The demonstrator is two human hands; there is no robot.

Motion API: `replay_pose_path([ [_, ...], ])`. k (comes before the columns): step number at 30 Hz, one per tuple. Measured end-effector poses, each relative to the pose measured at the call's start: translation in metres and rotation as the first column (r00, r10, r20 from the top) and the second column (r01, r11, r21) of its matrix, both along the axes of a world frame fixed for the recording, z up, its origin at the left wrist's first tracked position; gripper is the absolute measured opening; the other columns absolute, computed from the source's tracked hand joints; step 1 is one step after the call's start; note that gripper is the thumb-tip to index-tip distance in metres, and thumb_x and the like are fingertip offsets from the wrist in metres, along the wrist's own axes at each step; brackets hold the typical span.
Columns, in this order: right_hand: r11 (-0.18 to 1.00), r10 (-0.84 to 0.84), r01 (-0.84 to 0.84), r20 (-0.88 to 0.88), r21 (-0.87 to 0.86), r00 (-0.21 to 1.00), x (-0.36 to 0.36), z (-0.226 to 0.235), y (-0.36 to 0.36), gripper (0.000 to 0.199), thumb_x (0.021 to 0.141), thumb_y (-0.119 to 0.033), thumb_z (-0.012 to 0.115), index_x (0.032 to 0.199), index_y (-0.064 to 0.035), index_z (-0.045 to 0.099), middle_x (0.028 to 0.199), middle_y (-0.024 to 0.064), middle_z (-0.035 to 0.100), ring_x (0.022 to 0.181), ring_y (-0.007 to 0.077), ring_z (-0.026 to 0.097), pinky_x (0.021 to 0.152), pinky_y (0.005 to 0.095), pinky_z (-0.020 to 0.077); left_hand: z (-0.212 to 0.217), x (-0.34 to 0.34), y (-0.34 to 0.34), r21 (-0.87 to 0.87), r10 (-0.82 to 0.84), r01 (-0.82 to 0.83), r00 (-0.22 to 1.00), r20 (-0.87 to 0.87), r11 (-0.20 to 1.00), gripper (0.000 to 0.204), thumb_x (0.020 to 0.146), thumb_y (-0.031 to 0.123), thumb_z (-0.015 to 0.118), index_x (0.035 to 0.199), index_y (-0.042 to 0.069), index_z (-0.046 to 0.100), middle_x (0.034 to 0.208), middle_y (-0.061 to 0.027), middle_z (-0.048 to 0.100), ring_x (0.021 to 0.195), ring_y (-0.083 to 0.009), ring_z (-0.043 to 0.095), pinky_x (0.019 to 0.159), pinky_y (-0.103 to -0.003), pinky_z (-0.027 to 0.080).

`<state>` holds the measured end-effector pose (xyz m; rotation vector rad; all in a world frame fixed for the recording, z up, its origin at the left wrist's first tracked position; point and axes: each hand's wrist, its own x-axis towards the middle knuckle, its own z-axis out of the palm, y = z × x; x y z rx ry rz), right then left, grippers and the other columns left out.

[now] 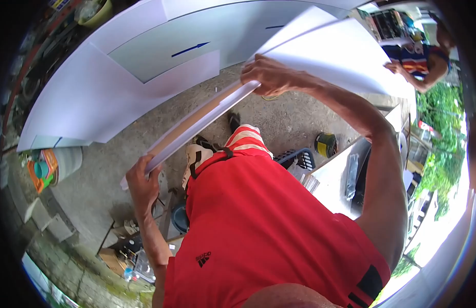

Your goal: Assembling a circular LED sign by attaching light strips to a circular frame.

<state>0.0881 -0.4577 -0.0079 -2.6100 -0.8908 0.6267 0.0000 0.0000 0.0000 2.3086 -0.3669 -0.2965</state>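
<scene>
A long, narrow white piece with a brown inner face [210, 112], perhaps a folded sheet or channel, slants between my two hands. My left hand [143, 182] is closed around its lower end, above the grey floor. At its upper end my right hand [269, 76] grips it, arm reaching across from the right. Just beyond my right hand a large white sheet [335, 56] spreads out, blurred in part. Whether my right hand also touches this sheet, I cannot tell. Another person's hand [397, 69] is at the sheet's right edge.
Large pale panels [166, 56], some with blue arrows, curve along the far side. A white bucket [69, 161] with orange and green items stands left. A dark basket [298, 158], a green-and-yellow can [326, 145] and a white-topped table [333, 174] are at right.
</scene>
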Motion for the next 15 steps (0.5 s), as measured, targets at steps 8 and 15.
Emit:
replay_pose_path([
  [8,0.992,-0.028,0.028,0.0,0.121,1.0,-0.089,-0.016,0.037,0.021,0.074,-0.008,0.071,0.095,-0.0147,0.073,0.093,0.0022,0.069,0.091,0.0196,0.06,0.089,0.0384,0.0384,0.002,-0.054,0.039,-0.003,-0.013,0.012,0.997,-0.074,1.0,0.016,0.083,0.003,0.073,0.097,0.003,0.065,0.084,-0.017,0.069,0.078,-0.0371,0.068,0.072,-0.042,0.052],
  [15,0.99,-0.102,0.105,-0.037,0.091,0.994,-0.144,-0.014,0.029,0.023,0.071,-0.009,0.071,0.094,-0.011,0.071,0.089,0.0029,0.065,0.091,0.0204,0.06,0.086,0.0383,0.0379,-0.016,-0.069,0.033,-0.043,-0.102,0.099,0.99,-0.092,0.994,0.016,0.08,0.001,0.072,0.095,0.005,0.067,0.081,-0.0133,0.07,0.077,-0.0346,0.07,0.071,-0.041,0.052],
])
